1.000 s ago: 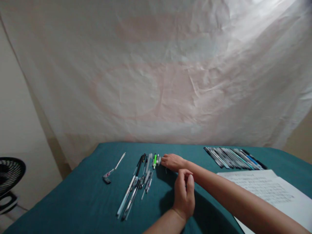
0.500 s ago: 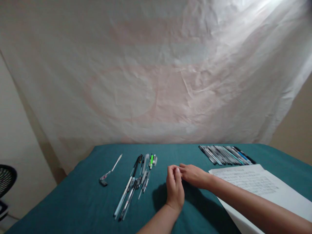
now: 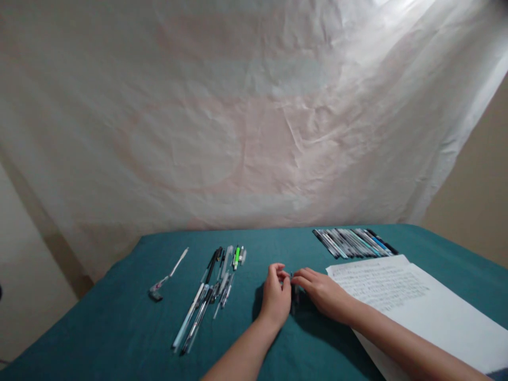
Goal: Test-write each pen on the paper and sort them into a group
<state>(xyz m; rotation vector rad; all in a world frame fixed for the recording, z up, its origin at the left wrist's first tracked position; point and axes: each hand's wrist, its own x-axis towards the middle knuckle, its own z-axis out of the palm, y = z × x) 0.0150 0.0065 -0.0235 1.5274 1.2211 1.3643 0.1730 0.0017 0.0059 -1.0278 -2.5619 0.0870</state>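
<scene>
Over the middle of the green cloth, my hands are side by side. My right hand has its fingers bent down on the top of a thin, dark, blurred pen, which shows in the gap between the hands. My left hand is just left of it, its fingers curled in towards the thumb; whatever is inside them is hidden. Left of my hands lies a loose group of pens, some clear, some dark. Behind these is a bright green pen.
A neat row of pens lies at the back right. Sheets of paper, with handwriting on the top one, are under my right forearm. A thin white stick with a dark end lies on the left. A pale sheet hangs behind the table.
My hands were pressed together and have come slightly apart, so the dark pen now shows between them. The whole view has shifted slightly, with the table's contents further left.
</scene>
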